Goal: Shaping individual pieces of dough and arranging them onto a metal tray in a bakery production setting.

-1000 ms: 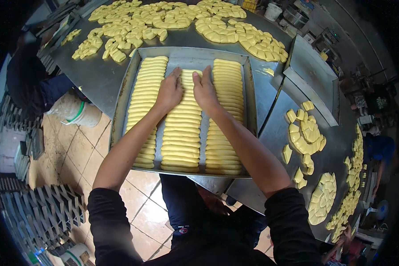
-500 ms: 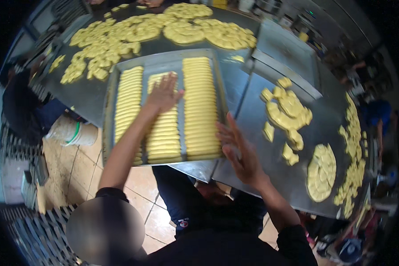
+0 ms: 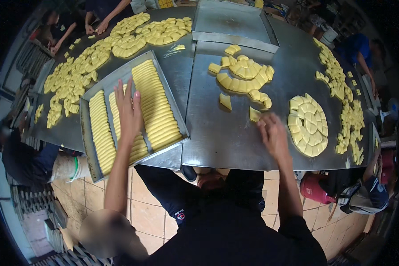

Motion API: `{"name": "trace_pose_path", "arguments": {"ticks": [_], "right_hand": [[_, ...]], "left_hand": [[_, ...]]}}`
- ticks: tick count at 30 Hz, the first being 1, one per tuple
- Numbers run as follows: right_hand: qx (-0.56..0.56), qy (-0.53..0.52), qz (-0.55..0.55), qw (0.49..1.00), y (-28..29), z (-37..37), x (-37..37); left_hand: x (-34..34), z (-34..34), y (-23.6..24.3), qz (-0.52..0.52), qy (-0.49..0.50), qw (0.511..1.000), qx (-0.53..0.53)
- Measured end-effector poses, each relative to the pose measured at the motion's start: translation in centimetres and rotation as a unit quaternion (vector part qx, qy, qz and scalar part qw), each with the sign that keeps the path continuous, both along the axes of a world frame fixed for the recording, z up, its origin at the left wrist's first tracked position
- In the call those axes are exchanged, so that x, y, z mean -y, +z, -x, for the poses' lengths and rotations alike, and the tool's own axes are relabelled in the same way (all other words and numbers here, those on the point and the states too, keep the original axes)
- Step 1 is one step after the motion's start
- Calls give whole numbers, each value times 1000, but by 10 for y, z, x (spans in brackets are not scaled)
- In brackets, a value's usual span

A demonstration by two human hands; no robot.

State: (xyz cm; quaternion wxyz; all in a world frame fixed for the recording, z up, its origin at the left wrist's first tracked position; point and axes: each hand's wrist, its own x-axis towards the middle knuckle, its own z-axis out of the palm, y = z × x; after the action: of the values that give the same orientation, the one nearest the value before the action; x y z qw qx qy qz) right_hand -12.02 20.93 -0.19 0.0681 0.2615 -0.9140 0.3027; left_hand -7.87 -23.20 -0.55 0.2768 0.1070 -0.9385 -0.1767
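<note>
Tray (image 3: 115,77) sits tilted at an angle on the table (image 3: 217,148), left of the person, near corner out past the edge. In it, three rows of yellow dough rolls: left row (image 3: 103,133), middle row (image 3: 139,147), right row (image 3: 157,104), rolls packed touching, gaps between rows. That part looks done, though the middle row is partly under the left hand (image 3: 130,116), so can't confirm its full length. Left hand is loose, fingers spread, gripping nothing; contact with the rolls unclear. Right hand (image 3: 274,135) is blurred, fingers bent, right at a small dough piece (image 3: 254,114) on the table; can't tell if it's pinched or only touched. Plenty left, judging by the loose dough: a broken ring of cut pieces (image 3: 241,84) ahead, a whole cut disc (image 3: 308,125) right of the right hand, big heaps (image 3: 77,71) beyond the tray, more clusters (image 3: 332,75) far right, all unrolled. Second tray (image 3: 230,26) stands at the far side. Overall: partway, I'd say.
</note>
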Motion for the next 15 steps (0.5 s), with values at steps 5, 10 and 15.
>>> {"name": "trace_pose_path", "arguments": {"ticks": [5,10,15], "right_hand": [[-80,-49,-128,987,-24,27,-13],[-91,35,-111,989,-28,17,-3],[106,24,149,983,-17,-27,25]], "left_hand": [[-125,-44,48,-225,-153,954,-126],[-193,-63,23,-469,-183,864,2],[-242,-60,-32,-646,-189,736,72]]}}
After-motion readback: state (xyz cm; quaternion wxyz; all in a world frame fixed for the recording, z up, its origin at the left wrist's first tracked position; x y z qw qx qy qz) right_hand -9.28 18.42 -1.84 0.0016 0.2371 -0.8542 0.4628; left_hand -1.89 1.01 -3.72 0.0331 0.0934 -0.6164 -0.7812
